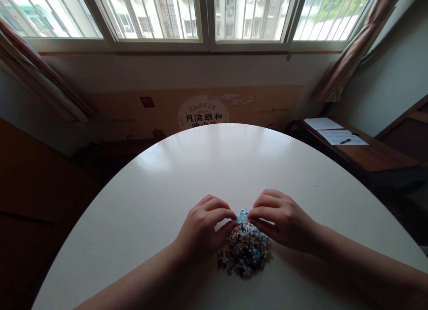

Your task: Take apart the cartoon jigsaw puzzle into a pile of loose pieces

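Note:
A heap of small jigsaw puzzle pieces [247,252] in many colours lies on the white round table [234,163]. Above its far edge, a few light blue and white puzzle pieces [243,217] sit between my fingertips; whether they are joined is too small to tell. My left hand [205,225] pinches them from the left, thumb and forefinger closed. From the right, my right hand [284,216] pinches the same pieces, its thumb partly hidden under the fingers. Part of the heap is covered by my left hand.
Beyond the table's far edge a printed orange board [160,109] leans below the barred window [150,16]. At the right, a brown wooden desk [391,154] holds paper sheets [351,137] and a dark pen [345,141]. Curtains [354,56] hang at both sides.

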Action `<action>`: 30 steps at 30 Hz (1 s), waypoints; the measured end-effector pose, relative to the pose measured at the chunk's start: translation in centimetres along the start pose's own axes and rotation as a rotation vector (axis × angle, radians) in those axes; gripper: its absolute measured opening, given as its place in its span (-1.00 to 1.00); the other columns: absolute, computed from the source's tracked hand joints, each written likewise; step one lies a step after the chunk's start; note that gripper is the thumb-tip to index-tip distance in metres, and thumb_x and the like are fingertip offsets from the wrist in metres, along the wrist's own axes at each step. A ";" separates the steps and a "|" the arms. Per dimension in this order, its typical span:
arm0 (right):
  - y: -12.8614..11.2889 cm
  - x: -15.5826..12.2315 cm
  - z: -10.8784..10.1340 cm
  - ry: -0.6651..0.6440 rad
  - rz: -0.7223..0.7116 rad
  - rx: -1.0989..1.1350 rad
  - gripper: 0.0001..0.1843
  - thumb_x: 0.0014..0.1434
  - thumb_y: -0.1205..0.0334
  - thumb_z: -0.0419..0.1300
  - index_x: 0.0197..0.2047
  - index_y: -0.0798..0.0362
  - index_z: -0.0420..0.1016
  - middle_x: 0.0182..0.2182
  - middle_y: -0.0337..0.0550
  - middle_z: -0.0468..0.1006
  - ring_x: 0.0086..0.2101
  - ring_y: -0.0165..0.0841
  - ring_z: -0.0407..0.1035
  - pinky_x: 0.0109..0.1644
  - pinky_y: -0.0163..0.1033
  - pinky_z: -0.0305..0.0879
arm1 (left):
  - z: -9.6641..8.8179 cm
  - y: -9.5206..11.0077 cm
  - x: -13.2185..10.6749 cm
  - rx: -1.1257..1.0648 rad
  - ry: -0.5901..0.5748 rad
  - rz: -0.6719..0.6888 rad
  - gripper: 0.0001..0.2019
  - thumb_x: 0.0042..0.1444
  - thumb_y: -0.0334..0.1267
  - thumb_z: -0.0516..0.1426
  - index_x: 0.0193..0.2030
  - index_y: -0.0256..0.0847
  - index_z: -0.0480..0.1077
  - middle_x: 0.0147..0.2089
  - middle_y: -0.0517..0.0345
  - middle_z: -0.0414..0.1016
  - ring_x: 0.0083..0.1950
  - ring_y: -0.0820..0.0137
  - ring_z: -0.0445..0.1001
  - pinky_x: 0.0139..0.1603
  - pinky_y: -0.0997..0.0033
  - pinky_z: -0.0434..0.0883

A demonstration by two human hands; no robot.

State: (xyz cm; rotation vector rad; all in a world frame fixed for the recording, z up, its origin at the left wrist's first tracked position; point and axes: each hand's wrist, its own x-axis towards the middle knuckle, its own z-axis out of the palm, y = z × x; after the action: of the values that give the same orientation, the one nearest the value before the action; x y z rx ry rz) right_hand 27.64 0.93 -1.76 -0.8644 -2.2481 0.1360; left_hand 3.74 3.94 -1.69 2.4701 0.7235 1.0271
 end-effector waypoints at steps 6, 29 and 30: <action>0.2 0.1 -0.5 0.057 -0.008 -0.002 -0.94 0.26 0.36 0.25 -0.21 0.05 0.55 -0.36 -0.17 0.55 -0.33 -0.37 0.33 -0.23 -0.21 0.30 | -0.5 -0.1 0.3 0.057 0.033 0.014 -0.95 0.23 -0.34 0.24 -0.27 -0.16 0.53 -0.28 0.12 0.57 -0.23 0.34 0.47 -0.19 0.31 0.46; 6.6 -1.2 0.5 0.156 0.620 0.119 -0.81 0.21 0.19 0.18 -0.22 -0.05 0.65 0.02 -0.05 0.53 0.09 -0.14 0.38 0.26 0.09 0.25 | -3.3 -7.9 1.8 0.405 0.029 -0.462 -0.86 0.18 -0.23 0.20 -0.28 -0.14 0.62 -0.19 0.06 0.59 -0.11 0.19 0.51 0.01 0.17 0.43; 6.6 -1.2 0.5 0.163 0.630 0.124 -0.80 0.21 0.19 0.18 -0.22 -0.05 0.65 0.02 -0.05 0.53 0.10 -0.14 0.38 0.26 0.09 0.25 | -3.4 -8.3 2.2 0.421 0.026 -0.453 -0.85 0.19 -0.23 0.20 -0.28 -0.13 0.62 -0.19 0.07 0.59 -0.11 0.19 0.51 0.02 0.18 0.43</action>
State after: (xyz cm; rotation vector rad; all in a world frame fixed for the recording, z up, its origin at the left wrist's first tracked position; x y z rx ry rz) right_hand 31.54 5.35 -4.99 -1.4307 -1.7314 0.4687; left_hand -0.06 12.35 -2.49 2.4368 1.5562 0.7938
